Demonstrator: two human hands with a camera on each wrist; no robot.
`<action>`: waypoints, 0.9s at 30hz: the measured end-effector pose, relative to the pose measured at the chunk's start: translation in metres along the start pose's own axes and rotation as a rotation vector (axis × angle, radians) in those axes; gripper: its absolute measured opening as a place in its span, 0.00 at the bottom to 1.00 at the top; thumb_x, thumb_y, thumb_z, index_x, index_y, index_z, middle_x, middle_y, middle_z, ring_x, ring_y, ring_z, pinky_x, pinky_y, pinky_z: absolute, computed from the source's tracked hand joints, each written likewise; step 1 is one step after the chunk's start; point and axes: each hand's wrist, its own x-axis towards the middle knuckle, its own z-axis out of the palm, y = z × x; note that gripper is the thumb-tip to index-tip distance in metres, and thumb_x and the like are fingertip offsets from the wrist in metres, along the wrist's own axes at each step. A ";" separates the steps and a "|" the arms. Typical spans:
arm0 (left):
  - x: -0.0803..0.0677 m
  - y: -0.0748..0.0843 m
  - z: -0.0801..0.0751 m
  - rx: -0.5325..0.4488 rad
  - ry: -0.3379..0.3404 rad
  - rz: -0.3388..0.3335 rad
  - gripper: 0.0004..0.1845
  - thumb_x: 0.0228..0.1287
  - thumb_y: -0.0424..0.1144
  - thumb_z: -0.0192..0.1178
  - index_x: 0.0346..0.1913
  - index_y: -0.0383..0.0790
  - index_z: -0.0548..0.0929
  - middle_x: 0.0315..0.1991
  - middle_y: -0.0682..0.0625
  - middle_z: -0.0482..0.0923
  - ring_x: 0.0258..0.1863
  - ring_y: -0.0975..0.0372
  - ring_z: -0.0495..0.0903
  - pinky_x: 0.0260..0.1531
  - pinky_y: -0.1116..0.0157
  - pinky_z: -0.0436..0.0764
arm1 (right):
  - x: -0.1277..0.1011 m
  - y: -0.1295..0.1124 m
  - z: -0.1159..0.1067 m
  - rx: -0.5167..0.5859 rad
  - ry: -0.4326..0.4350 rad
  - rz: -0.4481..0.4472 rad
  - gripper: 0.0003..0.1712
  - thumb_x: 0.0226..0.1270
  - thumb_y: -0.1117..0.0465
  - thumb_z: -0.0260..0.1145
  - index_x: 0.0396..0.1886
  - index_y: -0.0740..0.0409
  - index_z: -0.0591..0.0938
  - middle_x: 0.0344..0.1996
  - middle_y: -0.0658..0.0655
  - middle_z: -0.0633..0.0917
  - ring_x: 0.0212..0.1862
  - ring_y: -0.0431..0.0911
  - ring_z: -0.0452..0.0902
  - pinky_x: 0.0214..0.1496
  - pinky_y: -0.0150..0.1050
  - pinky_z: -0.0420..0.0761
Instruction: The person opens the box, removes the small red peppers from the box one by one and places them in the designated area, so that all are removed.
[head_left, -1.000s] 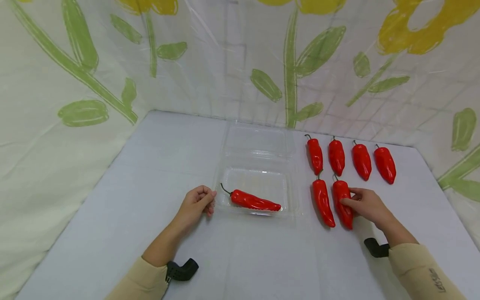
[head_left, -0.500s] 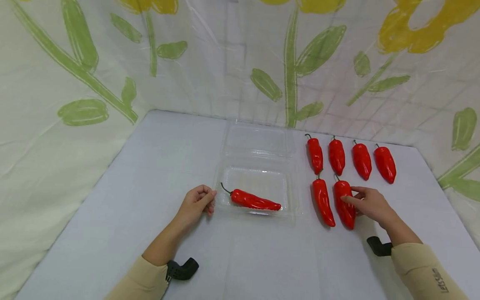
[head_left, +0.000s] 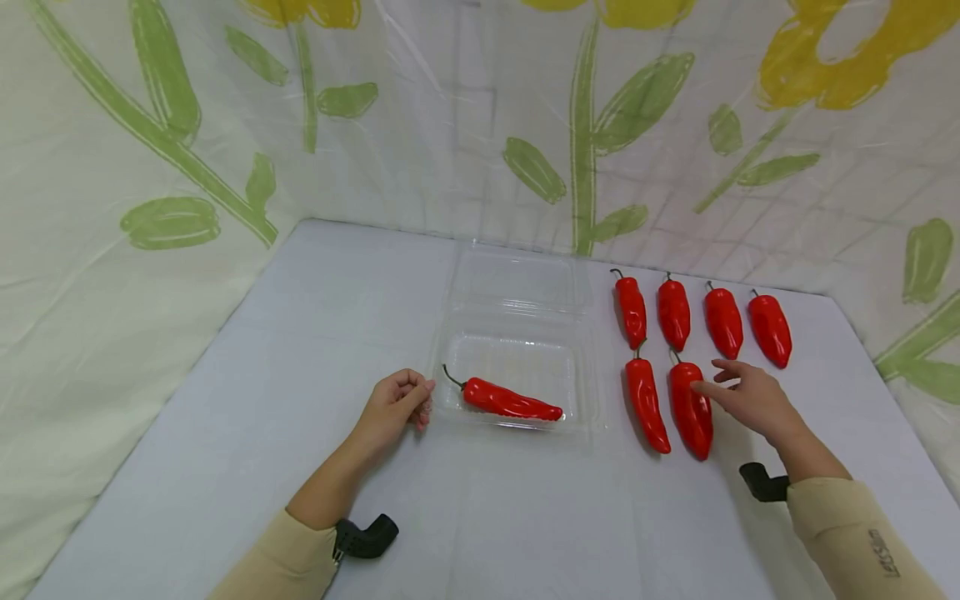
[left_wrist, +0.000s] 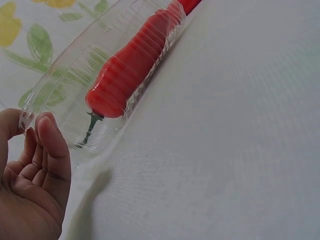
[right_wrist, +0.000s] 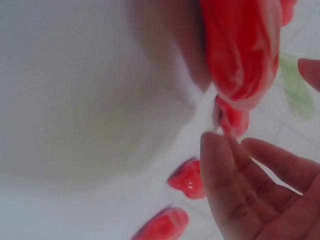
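Observation:
My left hand (head_left: 393, 404) pinches the left rim of a clear plastic clamshell box (head_left: 517, 350) between thumb and forefinger, seen close up in the left wrist view. The box's lid (head_left: 517, 279) is folded back behind it. Along its front wall lies one red pepper (left_wrist: 127, 70), its green stem to the left. Over on the right, my right hand (head_left: 753, 400) hovers with fingers spread beside the front-row red pepper (head_left: 690, 417), which lies on the table. From the head, the thumb overlaps that pepper; in the right wrist view the fingers (right_wrist: 220, 175) stand apart from it.
Another red pepper (head_left: 647, 408) lies just left of the one by my right hand. Behind them, several more red peppers (head_left: 723, 323) form a row. The white-covered table (head_left: 525, 517) meets a flower-printed curtain (head_left: 412, 167) at the back.
The right hand has loosened from the front-row pepper, its fingers spreading as it drew right and a little back. That pepper shifted slightly right. The left hand stays at the box.

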 end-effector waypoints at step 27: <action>0.001 -0.001 -0.001 0.003 0.010 -0.001 0.08 0.68 0.33 0.51 0.35 0.29 0.69 0.19 0.53 0.71 0.17 0.67 0.72 0.20 0.72 0.76 | -0.003 -0.051 -0.012 -0.095 0.107 -0.156 0.43 0.54 0.46 0.69 0.64 0.66 0.66 0.57 0.73 0.70 0.53 0.69 0.67 0.38 0.52 0.83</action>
